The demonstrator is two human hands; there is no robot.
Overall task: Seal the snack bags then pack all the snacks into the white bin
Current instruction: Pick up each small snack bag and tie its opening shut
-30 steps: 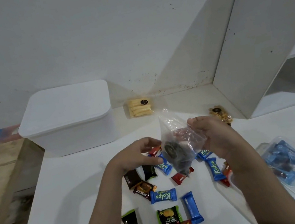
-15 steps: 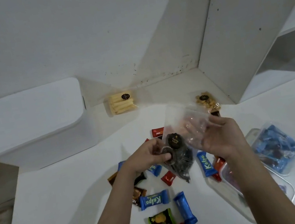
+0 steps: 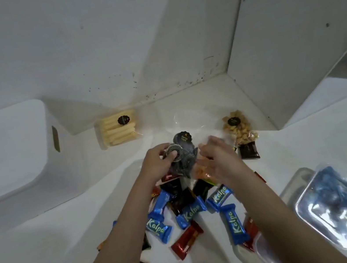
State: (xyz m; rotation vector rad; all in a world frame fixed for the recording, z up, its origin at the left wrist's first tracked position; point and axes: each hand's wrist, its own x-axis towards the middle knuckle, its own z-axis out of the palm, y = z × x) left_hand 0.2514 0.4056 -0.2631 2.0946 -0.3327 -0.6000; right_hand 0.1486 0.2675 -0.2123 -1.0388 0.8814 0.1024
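Held low over the white tabletop [image 3: 51, 257], among scattered small foil-wrapped candies [image 3: 235, 224]: clear plastic snack bag of dark spiral sweets [image 3: 184, 159], apparently so the mouth faces away for sealing. Left hand [image 3: 162, 163] curled round the bag's bulk, thumb pressed on a spiral, steadying it. Right hand [image 3: 219, 158] against the bag's far side, fingers bent; whether pinching the film, cannot tell. Lidded white plastic bin [image 3: 10, 155] waiting at left, well apart. Bag probably unsealed yet; nothing packed.
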